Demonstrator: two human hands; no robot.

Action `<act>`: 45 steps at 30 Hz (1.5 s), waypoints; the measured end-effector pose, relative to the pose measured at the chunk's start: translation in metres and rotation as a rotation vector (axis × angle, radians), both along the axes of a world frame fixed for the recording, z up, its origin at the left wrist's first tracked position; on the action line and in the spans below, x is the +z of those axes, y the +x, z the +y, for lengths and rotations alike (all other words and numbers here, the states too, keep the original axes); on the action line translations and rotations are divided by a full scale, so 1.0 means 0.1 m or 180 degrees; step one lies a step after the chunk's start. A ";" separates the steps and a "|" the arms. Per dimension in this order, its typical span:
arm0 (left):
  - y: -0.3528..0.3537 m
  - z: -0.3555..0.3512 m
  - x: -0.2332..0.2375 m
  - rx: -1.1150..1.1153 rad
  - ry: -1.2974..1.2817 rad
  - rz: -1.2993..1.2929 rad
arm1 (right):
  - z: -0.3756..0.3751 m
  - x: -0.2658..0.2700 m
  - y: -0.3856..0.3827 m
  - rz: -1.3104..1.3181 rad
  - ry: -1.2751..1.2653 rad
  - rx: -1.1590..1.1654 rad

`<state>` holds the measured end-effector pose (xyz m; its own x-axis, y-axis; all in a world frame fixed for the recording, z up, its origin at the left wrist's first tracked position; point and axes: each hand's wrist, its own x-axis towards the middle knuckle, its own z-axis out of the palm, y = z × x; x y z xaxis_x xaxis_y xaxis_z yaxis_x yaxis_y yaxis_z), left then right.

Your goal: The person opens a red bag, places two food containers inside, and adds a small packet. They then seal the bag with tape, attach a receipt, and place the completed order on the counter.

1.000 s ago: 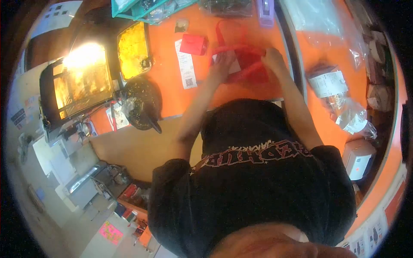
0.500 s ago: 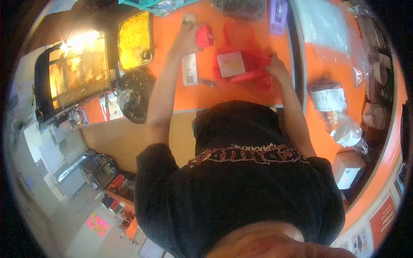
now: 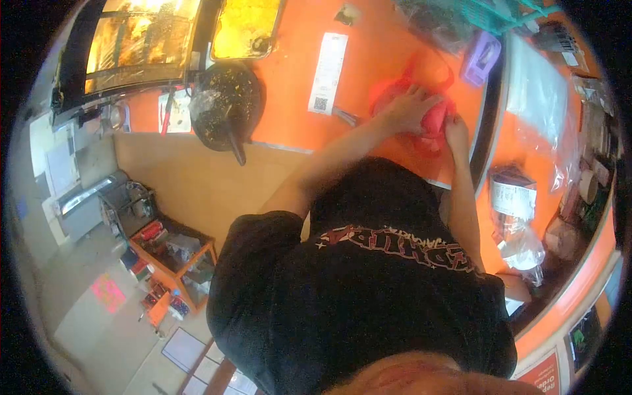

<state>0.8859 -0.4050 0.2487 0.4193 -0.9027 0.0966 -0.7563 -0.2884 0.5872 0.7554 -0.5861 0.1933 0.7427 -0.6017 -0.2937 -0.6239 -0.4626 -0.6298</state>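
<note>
Box sits between both hands in the head view, red on red over the bag, near the front of the counter; can't tell how far inside the bag it is. Left hand has its grip around the box, fingers spread over it and hiding part. Right hand is right at the bag's edge by the box; can't tell if its grip has bag, box or neither. Main risk, my read: thin-looking bag wall snags on a box corner, and a push then bunches or tears it. Cause would be a mouth not held wide. If the right hand isn't pinning the bag, it could slide along with the box. Loop stands up behind the hands, so fingers could hook it and drag the lot. Receipt lies loose left of the bag; a sweep of the left forearm might shift it. Pan has its handle jutting past the counter edge, so a bump there could swing it.
</note>
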 end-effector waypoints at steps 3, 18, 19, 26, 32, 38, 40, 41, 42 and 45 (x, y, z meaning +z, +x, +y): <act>-0.09 -0.02 0.03 0.0170 0.0511 0.0012 | 0.28 0.43 0.02 -0.0456 -0.0108 -0.0060; -0.24 -0.16 0.14 0.0101 0.1154 -0.0399 | 0.32 0.43 -0.09 -0.0956 0.0068 -0.0203; -0.28 -0.14 0.10 0.0104 0.1103 -0.0378 | 0.40 0.49 -0.16 -0.1160 -0.0038 -0.0239; -0.35 -0.23 -0.05 0.0162 0.1242 -0.0548 | 0.31 0.38 -0.18 -0.0271 0.0345 -0.0322; -0.45 -0.15 -0.28 0.0258 0.0950 -0.0985 | 0.71 0.93 0.03 -0.1436 -0.0242 0.0180; 0.01 0.71 0.42 0.0674 0.0160 0.0270 | 0.30 0.51 -0.24 -0.0753 0.0630 -0.0201; 0.03 0.94 -0.10 0.1967 -0.0304 0.0025 | 0.31 0.55 -0.29 -0.0662 0.0905 -0.0169; 0.12 1.01 -0.20 0.2246 -0.0119 0.0612 | 0.39 0.63 -0.27 -0.0809 0.0870 -0.0055; 0.21 1.08 -0.31 0.2555 0.0077 0.1163 | 0.43 0.72 -0.22 -0.0966 0.0819 0.0067; 0.49 1.25 0.00 0.2065 0.0690 0.2237 | 0.44 0.67 -0.22 -0.1123 0.0160 0.0005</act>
<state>0.9347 -0.2801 0.2484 0.7390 -0.4455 -0.5054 0.0887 -0.6793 0.7284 0.7331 -0.5426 0.2607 0.8046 -0.5919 -0.0481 -0.3632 -0.4263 -0.8285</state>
